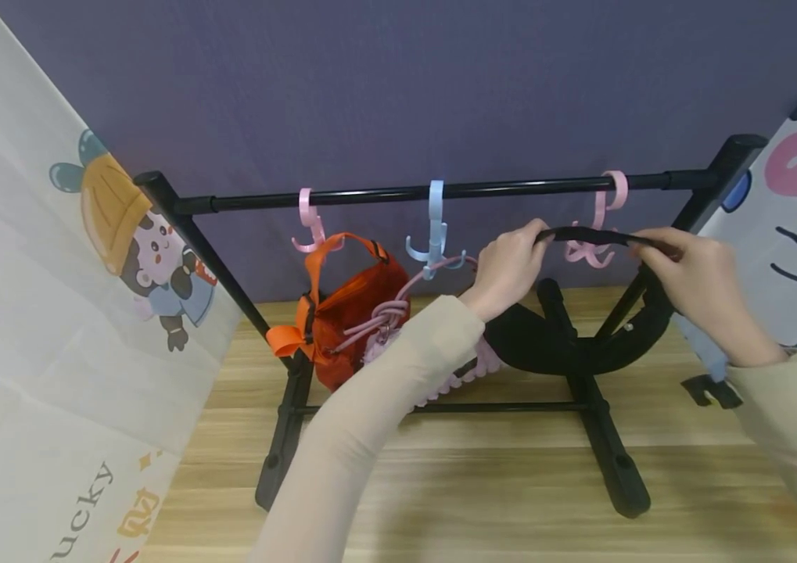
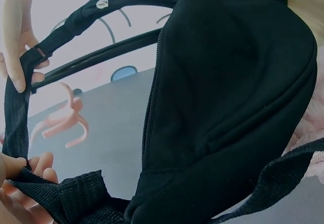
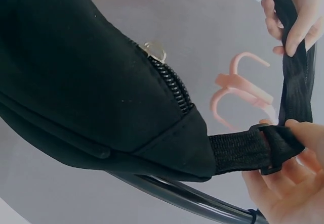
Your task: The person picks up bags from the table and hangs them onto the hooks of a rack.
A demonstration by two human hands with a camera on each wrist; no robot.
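A black zippered sling bag [image 1: 535,344] hangs below both hands, in front of the rack's right part. My left hand [image 1: 507,266] pinches its black strap [image 1: 588,234] on one side. Farther right, my right hand [image 1: 701,285] grips the same strap near a buckle [image 3: 266,150], so the stretch between the hands is held up nearly level. Just behind that stretch is a pink hook [image 1: 590,252], hanging from the bar. In the right wrist view the bag's zipper [image 3: 172,85] shows, with its metal pull near the end. Part of the bag is hidden behind my left wrist.
The black rack's top bar [image 1: 370,195] also carries a blue hook [image 1: 435,231] and another pink hook [image 1: 310,223]. An orange bag [image 1: 349,305] hangs at the left; a fluffy pink bag [image 1: 380,344] hangs mid-rack, partly behind my left arm. Below is a wood-grain surface [image 1: 482,477].
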